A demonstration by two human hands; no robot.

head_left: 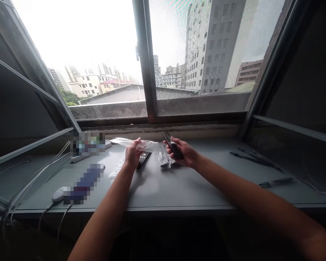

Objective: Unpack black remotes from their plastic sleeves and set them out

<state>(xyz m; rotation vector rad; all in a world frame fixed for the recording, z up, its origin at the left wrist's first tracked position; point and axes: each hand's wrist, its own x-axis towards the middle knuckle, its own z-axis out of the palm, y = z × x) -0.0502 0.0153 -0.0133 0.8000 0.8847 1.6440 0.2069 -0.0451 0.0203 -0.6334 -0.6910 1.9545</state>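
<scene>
My left hand (133, 154) grips a crumpled clear plastic bag (141, 145) above the grey desk (163, 192). My right hand (180, 152) holds a slim black remote control (172, 145) upright at the bag's open end; I cannot tell if it is inside. A second black remote control (143, 159) with small buttons lies on the desk just beneath my left hand. Close to my right hand lies a lighter remote control (163, 157) in clear plastic.
A pixelated object (87, 144) rests on a white strip at the back left, with another (84, 184) nearer. A white mouse (58, 194) and white cables (38, 183) lie left. A pen (275, 182) lies right. Open window frames (143, 61) flank the desk.
</scene>
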